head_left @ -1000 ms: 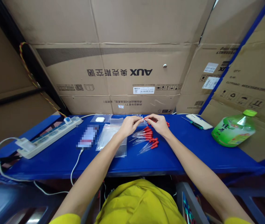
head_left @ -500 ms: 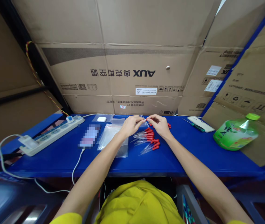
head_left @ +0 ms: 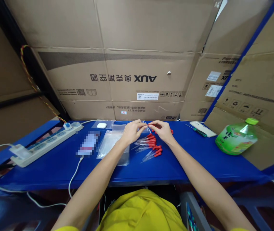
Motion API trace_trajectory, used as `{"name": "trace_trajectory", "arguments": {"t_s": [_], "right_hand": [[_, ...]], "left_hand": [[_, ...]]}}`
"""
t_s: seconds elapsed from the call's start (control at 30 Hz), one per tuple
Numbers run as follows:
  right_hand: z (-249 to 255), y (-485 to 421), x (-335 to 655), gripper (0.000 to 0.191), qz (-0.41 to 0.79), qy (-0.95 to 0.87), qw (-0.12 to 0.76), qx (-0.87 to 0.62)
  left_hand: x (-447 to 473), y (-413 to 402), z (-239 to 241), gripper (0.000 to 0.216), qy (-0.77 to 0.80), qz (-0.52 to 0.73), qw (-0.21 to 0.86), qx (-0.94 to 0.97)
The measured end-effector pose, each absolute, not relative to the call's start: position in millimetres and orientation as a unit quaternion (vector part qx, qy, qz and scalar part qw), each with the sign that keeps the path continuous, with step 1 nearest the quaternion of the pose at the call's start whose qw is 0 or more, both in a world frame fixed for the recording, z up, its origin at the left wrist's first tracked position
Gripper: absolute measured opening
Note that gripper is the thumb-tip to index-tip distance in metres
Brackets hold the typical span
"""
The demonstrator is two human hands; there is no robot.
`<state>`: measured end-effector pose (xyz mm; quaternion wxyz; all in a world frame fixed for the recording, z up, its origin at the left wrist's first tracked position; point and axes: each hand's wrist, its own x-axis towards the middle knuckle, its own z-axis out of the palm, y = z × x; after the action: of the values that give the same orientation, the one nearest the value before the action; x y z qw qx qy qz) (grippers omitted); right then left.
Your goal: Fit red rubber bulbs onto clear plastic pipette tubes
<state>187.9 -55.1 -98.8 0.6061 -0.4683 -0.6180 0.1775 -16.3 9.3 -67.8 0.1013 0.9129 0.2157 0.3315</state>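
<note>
My left hand (head_left: 133, 131) and my right hand (head_left: 163, 130) meet fingertip to fingertip near the back of the table, both closed in a pinch. A small red rubber bulb (head_left: 148, 125) shows at the right fingertips. What the left fingers pinch is too small to make out. Just below the hands lie several clear droppers (head_left: 147, 156) with red bulbs, their thin tips pointing left. Loose red bulbs (head_left: 172, 131) lie partly hidden behind my right hand. Clear tubes (head_left: 147, 130) show between the hands. Left of them, transparent plastic bags (head_left: 108, 146) lie flat, partly under my left forearm.
A phone (head_left: 88, 143) on a cable, a white earphone case (head_left: 101, 125) and a power strip (head_left: 47, 142) are on the left of the blue table (head_left: 187, 170). To the right are a screwdriver (head_left: 199, 131), a white device (head_left: 205, 129) and a green bottle (head_left: 235, 138). Cardboard (head_left: 122, 64) walls the back.
The view has shifted slightly, so everything sits a little lower and further left. Both hands remain together, and a bit of red now shows at the right fingertips.
</note>
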Motion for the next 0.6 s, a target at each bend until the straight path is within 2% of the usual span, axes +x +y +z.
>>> {"name": "trace_trajectory", "arguments": {"t_s": [0.4,0.6], "right_hand": [[-93,-60,179,0.026,0.159,-0.621,0.618,-0.455],[-94,-61,177,0.024,0.136,-0.622,0.615,-0.466]], "left_hand": [[-14,9,-62,0.04,0.212,0.341,0.159,0.902],[-14,10,-64,0.038,0.207,0.348,0.153,0.901]]}}
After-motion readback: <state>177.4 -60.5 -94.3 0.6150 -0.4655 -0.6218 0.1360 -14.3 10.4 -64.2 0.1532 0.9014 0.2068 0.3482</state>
